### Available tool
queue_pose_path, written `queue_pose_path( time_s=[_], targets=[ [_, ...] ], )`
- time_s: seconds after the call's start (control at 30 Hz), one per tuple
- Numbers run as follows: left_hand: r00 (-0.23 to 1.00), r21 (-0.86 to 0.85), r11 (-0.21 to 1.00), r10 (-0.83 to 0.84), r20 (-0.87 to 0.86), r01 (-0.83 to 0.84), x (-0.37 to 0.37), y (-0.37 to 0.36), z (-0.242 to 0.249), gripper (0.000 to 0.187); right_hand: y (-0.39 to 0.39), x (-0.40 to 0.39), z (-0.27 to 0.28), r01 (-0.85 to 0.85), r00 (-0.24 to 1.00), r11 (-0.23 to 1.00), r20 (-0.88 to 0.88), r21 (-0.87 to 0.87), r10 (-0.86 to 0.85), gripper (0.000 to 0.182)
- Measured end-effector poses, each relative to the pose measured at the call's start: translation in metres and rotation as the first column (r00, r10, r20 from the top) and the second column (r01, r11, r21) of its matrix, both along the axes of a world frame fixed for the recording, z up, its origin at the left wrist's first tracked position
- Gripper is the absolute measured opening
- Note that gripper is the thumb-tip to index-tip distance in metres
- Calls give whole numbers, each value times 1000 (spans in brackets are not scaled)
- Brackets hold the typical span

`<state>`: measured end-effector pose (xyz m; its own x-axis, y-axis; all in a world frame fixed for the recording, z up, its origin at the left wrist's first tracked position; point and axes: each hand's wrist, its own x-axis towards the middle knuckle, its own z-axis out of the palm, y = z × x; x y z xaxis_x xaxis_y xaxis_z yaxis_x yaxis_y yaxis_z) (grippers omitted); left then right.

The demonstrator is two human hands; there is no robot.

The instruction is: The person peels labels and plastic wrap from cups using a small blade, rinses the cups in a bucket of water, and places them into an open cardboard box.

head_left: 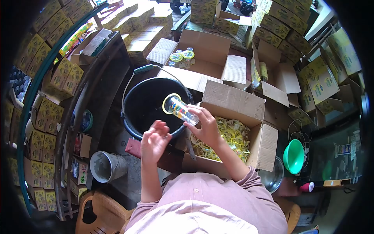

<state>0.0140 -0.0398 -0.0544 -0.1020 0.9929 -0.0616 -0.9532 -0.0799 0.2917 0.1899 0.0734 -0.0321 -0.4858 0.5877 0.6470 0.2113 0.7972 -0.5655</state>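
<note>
My right hand (pixel 205 126) grips a clear plastic jar (pixel 180 110) with a yellow-rimmed end and a coloured label. The jar lies tilted, its yellow end pointing up and left, above a big black bucket (pixel 134 97). My left hand (pixel 155 141) is raised by the bucket's near rim, fingers apart and nothing in it, a short way from the jar. Beneath my right forearm stands a cardboard box (pixel 260 150) filled with yellow and white strips (pixel 236 136). Between that box and the bucket, a blade-like strip of metal (pixel 191 149) is partly visible.
Behind the bucket, an open carton (pixel 206 46) holds several lidded jars (pixel 176 57). A grey pail (pixel 106 167) stands at the left on the floor. At the right are a green bowl (pixel 293 156) and a clear basin (pixel 277 175). Stacked printed cartons (pixel 46 117) line the left shelves.
</note>
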Motion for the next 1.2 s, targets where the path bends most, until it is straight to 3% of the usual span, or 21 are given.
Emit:
queue_pose_path(
  time_s=[0.07, 0.1, 0.17, 0.27, 0.33, 0.4, 0.53, 0.6, 0.63, 0.67, 0.7, 0.77, 0.87, 0.97, 1.03, 1.2],
  targets=[
    [853, -33, 902, 393, -344, -430, -6, 3, -6, 39, -3, 5, 5, -40, 991, 995, 126, -93, 51, 43],
    [740, -38, 822, 491, -461, -569, -9, 6, -7, 42, -5, 9, 7, -44, 980, 989, 187, -138, 70, 43],
    [550, 28, 722, 551, -628, -691, -12, 11, -5, 45, -9, 8, 12, -8, 1000, 996, -15, -84, 6, 41],
    [199, 241, 670, 510, -837, -702, -14, 19, -18, 46, -6, 17, 6, -73, 976, 980, 188, -185, 108, 42],
    [-4, 315, 641, 437, -899, -700, -6, 27, -11, 46, -5, 27, 10, -4, 1000, 956, 7, -294, 6, 42],
    [-83, 333, 663, 379, -922, -670, 0, 33, -18, 46, 8, 41, 10, 118, 980, 891, -95, -439, -177, 43],
    [-283, 346, 731, 215, -935, -588, 10, 36, -22, 46, 73, 113, 17, 441, 821, 856, -263, -270, -506, 39],
    [-374, 370, 743, 172, -911, -558, 12, 39, -24, 46, 115, 165, 23, 697, 694, 715, -209, -43, -689, 34],
    [-393, 367, 746, 153, -907, -556, 13, 40, -22, 46, 130, 180, 31, 702, 644, 678, -211, -219, -735, 33],
    [-409, 368, 748, 141, -901, -553, 14, 41, -22, 46, 155, 202, 29, 766, 632, 642, -175, -2, -755, 33],
    [-426, 370, 748, 130, -896, -550, 14, 43, -21, 45, 169, 214, 35, 803, 596, 592, -69, 71, -800, 33],
    [-432, 348, 759, 97, -896, -551, 13, 43, -22, 44, 214, 237, 13, 807, 587, 588, 41, 56, -809, 35],
    [-411, 297, 772, 51, -910, -562, 15, 44, -21, 43, 264, 243, -23, 774, 632, 621, 204, -123, -748, 35],
    [-418, 246, 774, -26, -908, -583, 16, 46, -18, 40, 305, 245, -69, 826, 551, 552, 370, -113, -748, 32],
    [-433, 228, 776, -64, -899, -588, 17, 47, -15, 37, 320, 243, -89, 830, 520, 514, 633, -216, -574, 36],
    [-434, 200, 770, -110, -894, -606, 16, 48, -17, 37, 340, 238, -130, 843, 450, 521, 705, -134, -548, 48]
  ],
)
